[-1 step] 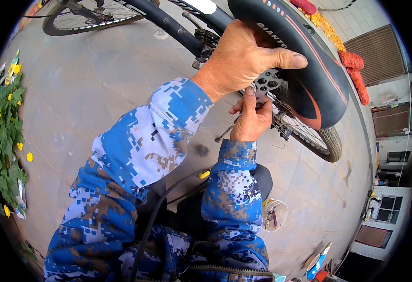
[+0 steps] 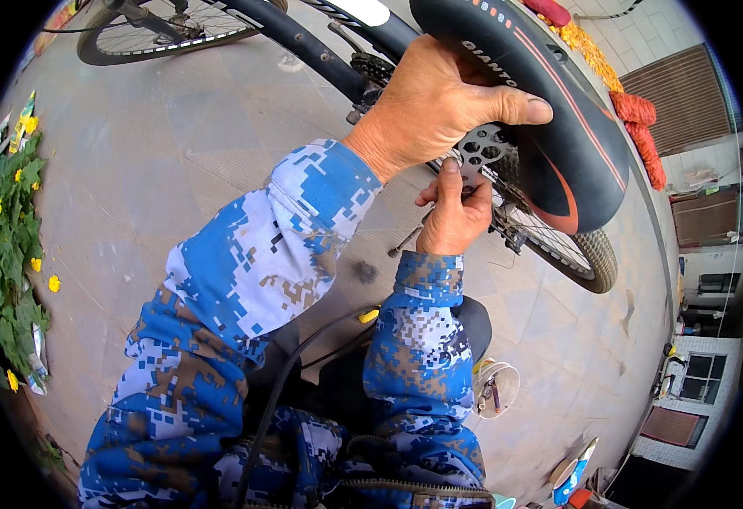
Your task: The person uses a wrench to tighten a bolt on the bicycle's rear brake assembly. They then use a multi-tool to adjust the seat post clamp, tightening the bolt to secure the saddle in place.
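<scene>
A black bicycle saddle (image 2: 571,127) with red and pale stripes fills the upper right. My left hand (image 2: 439,106) grips its near side, thumb along the edge and fingers hidden underneath. Just below, my right hand (image 2: 455,212) pinches a flat silver wrench with hexagonal holes (image 2: 483,146) between thumb and fingers. The wrench lies under the saddle; whether it sits on a nut cannot be seen. Beyond the hands runs the bicycle's dark frame (image 2: 304,51), and its rear wheel (image 2: 592,259) shows below the saddle.
The front wheel (image 2: 100,42) stands at the upper left. A whitish bucket (image 2: 514,386) with tools inside is right of my knee. A dark cable or hose (image 2: 291,365) crosses near my lap. Leafy plants with yellow flowers (image 2: 11,246) line the left; red sacks (image 2: 643,136) lie far right.
</scene>
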Motion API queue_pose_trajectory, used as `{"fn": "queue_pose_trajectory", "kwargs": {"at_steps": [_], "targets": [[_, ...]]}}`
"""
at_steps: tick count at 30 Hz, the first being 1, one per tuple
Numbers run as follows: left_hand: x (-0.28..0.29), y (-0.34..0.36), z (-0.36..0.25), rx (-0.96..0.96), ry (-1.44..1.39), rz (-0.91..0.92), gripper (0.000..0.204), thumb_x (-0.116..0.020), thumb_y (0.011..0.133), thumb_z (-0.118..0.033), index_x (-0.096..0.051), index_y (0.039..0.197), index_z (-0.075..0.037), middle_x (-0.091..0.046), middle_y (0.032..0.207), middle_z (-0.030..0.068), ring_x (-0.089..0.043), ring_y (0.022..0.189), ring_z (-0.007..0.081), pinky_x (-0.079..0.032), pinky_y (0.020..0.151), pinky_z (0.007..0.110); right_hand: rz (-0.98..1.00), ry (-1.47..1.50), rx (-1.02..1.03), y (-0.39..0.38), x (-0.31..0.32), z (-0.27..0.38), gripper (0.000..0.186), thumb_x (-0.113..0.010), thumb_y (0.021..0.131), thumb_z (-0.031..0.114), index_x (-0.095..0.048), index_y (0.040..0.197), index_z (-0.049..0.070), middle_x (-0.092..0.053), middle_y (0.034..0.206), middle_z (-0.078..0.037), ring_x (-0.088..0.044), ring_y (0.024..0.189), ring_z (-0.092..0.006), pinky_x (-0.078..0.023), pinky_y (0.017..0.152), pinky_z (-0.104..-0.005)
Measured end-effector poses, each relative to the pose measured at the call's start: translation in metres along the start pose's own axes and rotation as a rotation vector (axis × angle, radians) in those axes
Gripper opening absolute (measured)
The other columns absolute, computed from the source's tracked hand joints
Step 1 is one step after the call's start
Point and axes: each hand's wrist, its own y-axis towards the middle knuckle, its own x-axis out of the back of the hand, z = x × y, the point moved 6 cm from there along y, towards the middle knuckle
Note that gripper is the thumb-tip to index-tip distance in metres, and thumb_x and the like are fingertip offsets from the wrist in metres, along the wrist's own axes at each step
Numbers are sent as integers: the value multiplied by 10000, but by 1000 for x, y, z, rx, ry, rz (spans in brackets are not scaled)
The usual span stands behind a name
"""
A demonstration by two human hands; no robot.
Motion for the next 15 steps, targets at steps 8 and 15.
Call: {"fn": "queue_pose_trajectory", "kwargs": {"at_steps": [8,15], "targets": [[-5,3,5,-90,32,-15,336,-830,782,-168,-671,1038,-20,-701,966,100,-669,934,196,-561,838,299,-43,11,73,7,11,-2,318,-772,834,157,-510,937,9,-632,783,-94,-538,506,-126,-459,439,-259],[-3,0,8,-113,15,-26,366,-831,782,-170,-651,1057,-9,-695,961,121,-681,937,222,-575,845,325,4,-89,180,30,9,4,317,-749,857,188,-548,976,-26,-616,813,-87,-558,553,-122,-471,465,-250]]}}
